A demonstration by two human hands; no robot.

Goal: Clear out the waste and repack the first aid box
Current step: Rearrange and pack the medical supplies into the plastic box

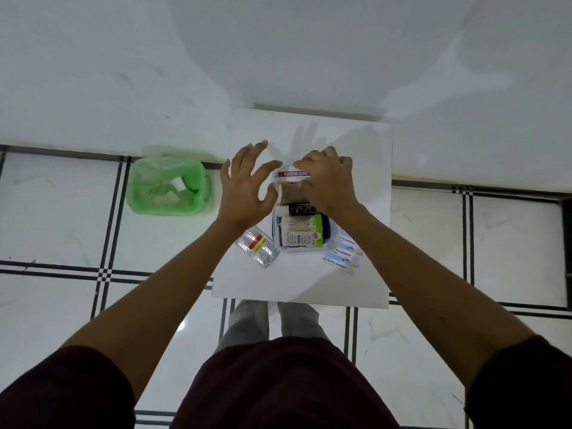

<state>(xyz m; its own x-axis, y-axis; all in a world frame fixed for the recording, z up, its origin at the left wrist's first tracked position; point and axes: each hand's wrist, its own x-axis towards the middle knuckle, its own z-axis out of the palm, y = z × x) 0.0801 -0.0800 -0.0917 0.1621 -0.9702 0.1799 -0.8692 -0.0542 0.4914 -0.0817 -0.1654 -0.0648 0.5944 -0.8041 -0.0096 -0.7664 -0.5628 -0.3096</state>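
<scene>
Mid-table (pixel 365 156), first aid box (pixel 277 230) mostly packed; right hand (pixel 325 181) presses povidone-iodine packet (pixel 292 174) in, left hand (pixel 244 187) spread, empty. Blister pack (pixel 258 246) and antiseptic bandages (pixel 342 255) remain outside, near front edge. Waste sits in green-lined bin (pixel 168 185) on floor.

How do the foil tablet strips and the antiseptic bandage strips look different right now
The foil tablet strips are silvery with a red and yellow label; the antiseptic bandage strips are white and blue with printed text. The tablet strips lie left of the clear first aid box, the bandage strips on its right. The bandage strips are fanned in a row, the tablet strips stacked together. Both lie outside the box on the white table, untouched.
</scene>
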